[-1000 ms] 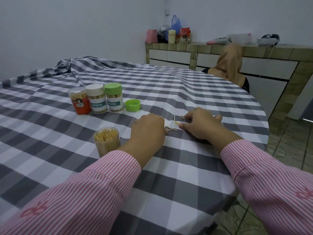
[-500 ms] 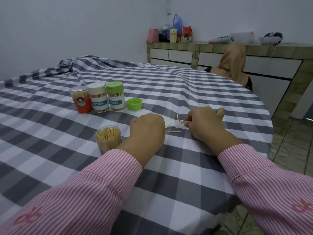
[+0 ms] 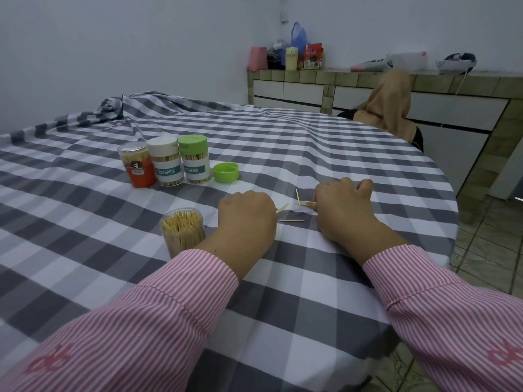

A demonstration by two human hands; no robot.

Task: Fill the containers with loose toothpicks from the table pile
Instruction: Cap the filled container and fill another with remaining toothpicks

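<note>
**Last loose toothpicks lie between our two hands, long axis crosswise**

We have a few thin pale wooden toothpicks (image 3: 292, 220) left on the grey-and-white checked cloth of the desk (image 3: 283, 292), in the gap between our hands. The plainest one lies flat, its long axis running left to right, just ahead of our wrists and slightly nearer our left hand (image 3: 246, 213). That hand is curled, and toothpick tips poke out from its right side, so we judge its grip is closed on a small bundle. Our right hand (image 3: 341, 206) is curled too, its fingertips pinching a couple of sticks against the cloth; one more stick stands tilted just beside it.

The open clear plastic container (image 3: 183, 232), already packed with upright toothpicks, stands just left of our left hand, so that hand is the nearer one to drop its load. Three capped toothpick jars (image 3: 165, 162) and a loose green plastic lid (image 3: 225, 172) sit farther back.
</note>
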